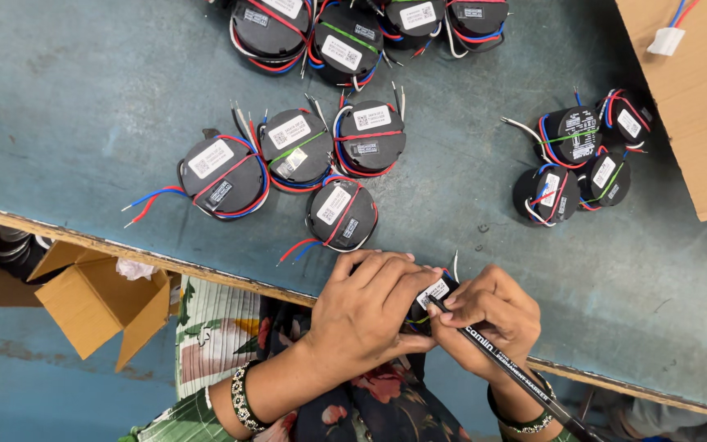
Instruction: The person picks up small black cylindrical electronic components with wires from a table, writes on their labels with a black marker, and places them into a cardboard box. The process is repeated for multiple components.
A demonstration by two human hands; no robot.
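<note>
View: I look straight down at my two hands working at the near edge of a worn blue-grey desk (pixel 83 98).
Left hand: my left hand (pixel 370 307) is closed over a small round black plastic unit with a white label (pixel 434 292), fingers curled across its top, holding it at the desk edge.
Right hand: my right hand (pixel 493 315) is clamped around a black marker pen (pixel 501 360), the tip touching the white label.
Held unit: mostly hidden under my left fingers; only the label, a bit of black rim and thin wires show between my hands.
Nearby: a cluster of four similar round black units with red, blue and white wires (pixel 300 168) lies just beyond my hands, the closest one near my left fingers.
Further off: another group of black units (pixel 583 160) sits to the right, and more units (pixel 353 33) along the far edge.
Edges: a brown cardboard sheet (pixel 697 98) covers the top right corner; an open cardboard box (pixel 96 299) stands on the floor to the left.
Risk: the unit sits at the very edge, so I judge a loosened left grip could let it drop into my lap.
Risk: the label is small and half covered; a wobble of the pen could smear or miss it.
</note>
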